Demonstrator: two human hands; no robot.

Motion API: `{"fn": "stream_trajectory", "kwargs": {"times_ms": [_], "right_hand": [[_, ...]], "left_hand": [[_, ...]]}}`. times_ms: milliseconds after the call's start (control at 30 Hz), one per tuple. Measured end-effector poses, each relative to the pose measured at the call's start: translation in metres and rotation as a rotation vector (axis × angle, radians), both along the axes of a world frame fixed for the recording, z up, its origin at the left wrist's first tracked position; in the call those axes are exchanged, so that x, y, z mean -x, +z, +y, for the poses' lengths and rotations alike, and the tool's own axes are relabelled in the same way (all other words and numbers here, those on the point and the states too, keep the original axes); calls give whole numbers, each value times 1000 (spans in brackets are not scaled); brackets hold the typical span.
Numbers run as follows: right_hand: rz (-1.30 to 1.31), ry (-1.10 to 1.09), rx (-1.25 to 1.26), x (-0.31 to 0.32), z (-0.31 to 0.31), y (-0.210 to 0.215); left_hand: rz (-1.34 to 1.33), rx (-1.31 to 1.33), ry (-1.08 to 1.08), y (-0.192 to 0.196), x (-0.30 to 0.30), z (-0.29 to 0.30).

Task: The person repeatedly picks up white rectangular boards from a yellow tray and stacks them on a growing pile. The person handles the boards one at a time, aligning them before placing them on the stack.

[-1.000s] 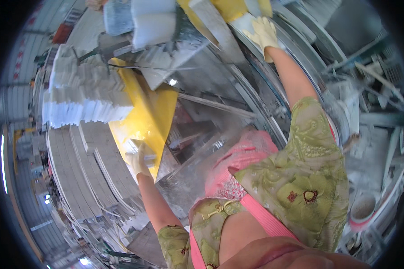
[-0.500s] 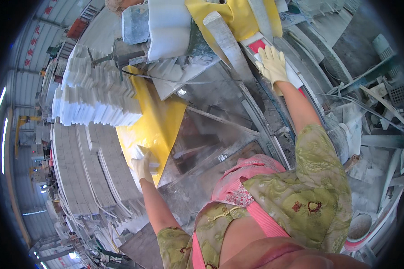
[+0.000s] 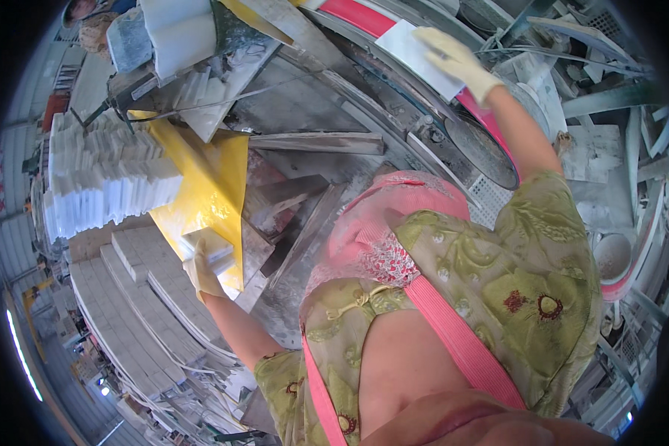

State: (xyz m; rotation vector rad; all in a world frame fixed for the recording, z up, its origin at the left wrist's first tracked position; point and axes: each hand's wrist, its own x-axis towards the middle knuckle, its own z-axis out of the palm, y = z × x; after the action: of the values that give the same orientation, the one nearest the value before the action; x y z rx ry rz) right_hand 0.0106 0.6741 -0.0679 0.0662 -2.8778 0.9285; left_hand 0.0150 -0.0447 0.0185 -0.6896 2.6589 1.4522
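Note:
Both my hands wear pale cream gloves. My left hand (image 3: 198, 269) is closed at the edge of a small stack of white stone tiles (image 3: 212, 247), which lies on the lower part of a yellow sheet (image 3: 204, 197). Its fingertips are partly hidden against the tiles. At the upper right, my right hand (image 3: 457, 63) is stretched out flat with its fingers slightly blurred. It lies over the right side of a white rectangular tile (image 3: 412, 56). That tile rests on a red belt (image 3: 357, 16) that shows beyond both of its ends.
Many thin white slabs (image 3: 108, 175) stand in rows at the left, with long grey stone blocks (image 3: 123, 305) below them. A wooden beam (image 3: 316, 143) lies across the middle. A perforated pale plate (image 3: 490, 199) is beside the belt. A round container (image 3: 613, 255) stands at the right.
My view has turned, so the slabs and yellow sheet appear farther left. My right hand has shifted toward the right side of the belt tile, uncovering more of it. My left hand stays at its tiles.

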Motion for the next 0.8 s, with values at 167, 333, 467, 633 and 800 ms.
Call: {"fn": "stream_trajectory", "kwargs": {"times_ms": [167,333,467,633,800], "right_hand": [[-192,76,-635,-80,1,36],[121,-76,-810,-76,-53,2],[76,-135,-760,-70,-48,-4],[292,-74,-744,-49,-28,19],[126,-2,-849,-7,-43,31]], "left_hand": [[20,-71,114,-5,0,6],[34,-1,182,-6,-1,10],[43,-11,73,-2,-4,12],[24,105,182,-4,-6,13],[52,27,152,-7,-4,7]]}}
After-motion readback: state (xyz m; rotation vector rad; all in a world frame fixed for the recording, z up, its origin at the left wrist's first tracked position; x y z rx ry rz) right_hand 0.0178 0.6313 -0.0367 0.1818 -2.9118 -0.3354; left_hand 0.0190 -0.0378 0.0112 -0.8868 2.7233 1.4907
